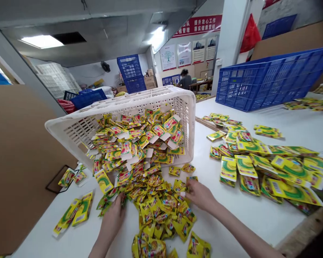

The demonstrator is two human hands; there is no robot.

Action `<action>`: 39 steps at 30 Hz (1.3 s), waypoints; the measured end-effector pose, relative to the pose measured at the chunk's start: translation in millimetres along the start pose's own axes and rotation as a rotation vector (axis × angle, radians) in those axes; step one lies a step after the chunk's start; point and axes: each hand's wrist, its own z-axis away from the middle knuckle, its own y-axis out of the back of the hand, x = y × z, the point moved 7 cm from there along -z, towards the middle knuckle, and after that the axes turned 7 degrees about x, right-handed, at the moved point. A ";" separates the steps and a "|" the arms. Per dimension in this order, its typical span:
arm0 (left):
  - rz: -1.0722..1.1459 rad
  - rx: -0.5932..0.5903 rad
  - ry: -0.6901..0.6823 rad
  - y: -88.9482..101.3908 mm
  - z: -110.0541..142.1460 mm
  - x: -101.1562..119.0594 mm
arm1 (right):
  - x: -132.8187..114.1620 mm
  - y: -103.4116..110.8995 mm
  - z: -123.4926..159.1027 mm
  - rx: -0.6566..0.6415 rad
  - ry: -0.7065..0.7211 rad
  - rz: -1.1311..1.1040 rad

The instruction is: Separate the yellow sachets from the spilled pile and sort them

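Observation:
A white plastic crate [187,125] lies tipped on its side, its mouth toward me. Small yellow, red and green boxes [129,147] fill it, several with white end flaps raised. Below its mouth a heap of small yellow sachets [161,206] spreads over the white table. At the heap's left edge is my left hand [113,215], fingers curled in beside green-and-yellow sachets [103,204]; what they hold is hidden. My right hand [201,195] reaches to the heap's right edge with fingers bent, against a yellow sachet [191,178]. Its grip is partly hidden.
Flat yellow-green boxes [258,165] lie piled at right, and two more boxes [75,211] at left. A blue crate [258,86] stands at the back right of the table [204,229]. Brown cardboard [24,161] rises at left. A person [185,80] sits far back.

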 end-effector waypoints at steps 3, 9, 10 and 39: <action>0.167 0.073 0.111 8.5 2.7 -15.7 | -1.0 -11.4 0.0 -0.013 -0.009 -0.127; 1.211 0.202 0.416 17.6 17.4 32.1 | -25.6 23.2 11.1 0.016 -0.088 -0.612; 1.332 0.137 0.409 16.2 20.4 57.2 | -34.4 24.1 13.5 0.019 -0.140 -0.785; 0.134 0.311 -0.513 26.8 -84.3 188.8 | 45.2 45.6 69.0 0.019 0.199 0.447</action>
